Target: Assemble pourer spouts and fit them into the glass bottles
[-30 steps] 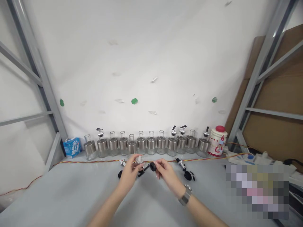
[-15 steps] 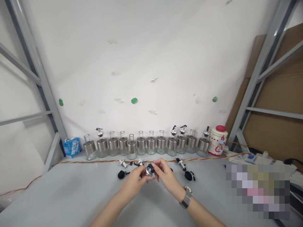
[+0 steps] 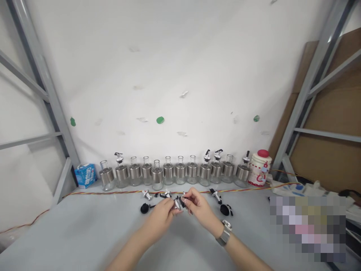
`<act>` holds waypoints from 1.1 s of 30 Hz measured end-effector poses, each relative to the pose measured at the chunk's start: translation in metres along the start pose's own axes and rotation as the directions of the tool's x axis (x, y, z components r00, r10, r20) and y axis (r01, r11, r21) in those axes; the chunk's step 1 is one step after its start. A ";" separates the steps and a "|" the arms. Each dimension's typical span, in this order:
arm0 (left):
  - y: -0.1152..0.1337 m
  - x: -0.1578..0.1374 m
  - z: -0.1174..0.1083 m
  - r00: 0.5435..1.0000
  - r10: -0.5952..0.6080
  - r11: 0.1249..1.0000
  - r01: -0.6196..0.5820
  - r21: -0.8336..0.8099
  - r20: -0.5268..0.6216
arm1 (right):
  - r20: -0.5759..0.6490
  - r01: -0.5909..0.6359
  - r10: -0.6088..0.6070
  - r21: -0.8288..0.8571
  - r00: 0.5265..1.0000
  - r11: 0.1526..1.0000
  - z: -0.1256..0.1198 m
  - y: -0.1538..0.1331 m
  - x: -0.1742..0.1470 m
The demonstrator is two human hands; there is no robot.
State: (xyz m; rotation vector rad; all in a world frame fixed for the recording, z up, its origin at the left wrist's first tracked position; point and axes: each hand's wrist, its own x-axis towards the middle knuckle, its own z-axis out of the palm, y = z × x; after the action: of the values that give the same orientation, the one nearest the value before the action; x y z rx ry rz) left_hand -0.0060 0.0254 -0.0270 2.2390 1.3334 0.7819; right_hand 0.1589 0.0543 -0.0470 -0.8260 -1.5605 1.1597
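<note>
Between my two hands is a small silver and black pour spout (image 3: 178,203), held just above the grey table. My left hand (image 3: 164,212) is closed around its silver part. Fingers of my right hand (image 3: 195,206) pinch its black end; the fingertips partly cover it. Other silver and black pour spouts (image 3: 146,194) lie behind my hands, and one more spout (image 3: 216,196) rests to the right. Round black caps (image 3: 144,208) lie on both sides of my hands. Along the wall stands a row of glass bottles with steel bands (image 3: 157,175), several topped with spouts.
A blue carton (image 3: 85,176) stands at the row's left end. At the right end is a white jar with a red lid (image 3: 258,169). A twisted red-yellow wire (image 3: 96,193) runs across the grey table (image 3: 84,229) before the bottles. Metal shelf posts (image 3: 53,98) flank it.
My right hand has shifted slightly right, and the spout's black end has tilted downward between the fingers. My left hand stays nearly in place, still on the silver part.
</note>
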 end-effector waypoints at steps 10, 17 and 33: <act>0.005 -0.004 -0.001 1.000 0.007 0.997 -0.007 0.081 -0.010 | 0.038 -0.024 0.021 0.066 0.999 0.998 -0.002 -0.005 0.000; 0.003 0.000 0.007 0.999 -0.029 0.982 0.032 -0.186 0.022 | 0.078 0.011 -0.012 0.017 0.997 1.000 -0.005 -0.014 -0.003; -0.001 -0.003 0.011 0.998 0.050 0.997 -0.052 -0.054 -0.023 | 0.070 -0.008 -0.007 0.215 0.998 0.977 0.004 -0.008 -0.005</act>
State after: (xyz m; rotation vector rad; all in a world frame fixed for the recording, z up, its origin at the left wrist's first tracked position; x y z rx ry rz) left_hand -0.0006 0.0220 -0.0364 2.2357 1.2540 0.8528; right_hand 0.1569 0.0462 -0.0411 -0.6481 -1.4596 1.3443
